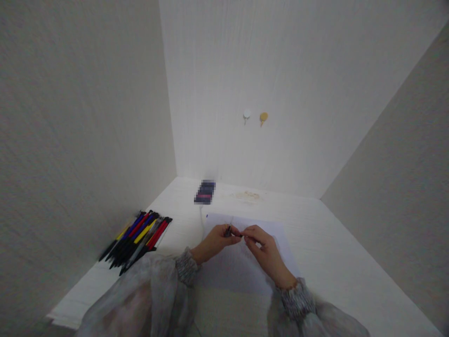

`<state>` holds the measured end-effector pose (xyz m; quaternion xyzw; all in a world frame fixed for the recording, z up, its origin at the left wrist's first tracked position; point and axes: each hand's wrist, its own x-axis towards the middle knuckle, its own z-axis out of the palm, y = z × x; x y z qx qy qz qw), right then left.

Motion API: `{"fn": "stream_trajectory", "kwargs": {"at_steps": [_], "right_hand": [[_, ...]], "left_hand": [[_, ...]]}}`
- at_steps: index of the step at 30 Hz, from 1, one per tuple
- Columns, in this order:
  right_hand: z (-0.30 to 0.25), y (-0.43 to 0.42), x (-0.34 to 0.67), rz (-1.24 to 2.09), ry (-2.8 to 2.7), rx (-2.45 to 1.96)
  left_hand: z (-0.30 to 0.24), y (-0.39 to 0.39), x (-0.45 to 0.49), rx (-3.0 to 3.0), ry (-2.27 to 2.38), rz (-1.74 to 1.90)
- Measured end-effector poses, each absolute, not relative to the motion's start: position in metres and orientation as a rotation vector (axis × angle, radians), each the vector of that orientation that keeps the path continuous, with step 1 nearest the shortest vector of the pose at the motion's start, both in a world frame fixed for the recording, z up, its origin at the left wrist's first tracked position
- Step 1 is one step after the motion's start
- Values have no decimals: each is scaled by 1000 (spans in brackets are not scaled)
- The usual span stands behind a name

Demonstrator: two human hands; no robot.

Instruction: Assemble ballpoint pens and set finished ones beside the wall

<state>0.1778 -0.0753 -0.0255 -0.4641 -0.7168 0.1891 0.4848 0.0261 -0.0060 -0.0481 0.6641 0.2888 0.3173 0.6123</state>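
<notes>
Over a white sheet of paper (231, 276), my two hands meet fingertip to fingertip. My left hand (219, 239) is closed around a small dark piece (228, 230), from which thin light-coloured bits stick up; its kind cannot be made out. Between thumb and forefinger, my right hand (262, 244) pinches at a tiny black end just beside the left fingertips. Whether that end belongs to the same piece is unclear. Fingers hide most of what is held.
A pile of pens (138, 238) in black, red, yellow and blue lies at the left. Towards the back is a pixelated dark rectangular object (205, 192), with a pale cable running from it. Two hooks, one white (247, 114) and one gold (264, 117), hang on the back wall.
</notes>
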Motion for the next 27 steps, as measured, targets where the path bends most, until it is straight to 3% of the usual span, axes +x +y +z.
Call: {"fn": "stream_trajectory", "kwargs": {"at_steps": [27], "right_hand": [[-36, -70, 184, 677, -1616, -1121]], "left_hand": [[-42, -9, 25, 1521, 480, 670]]}}
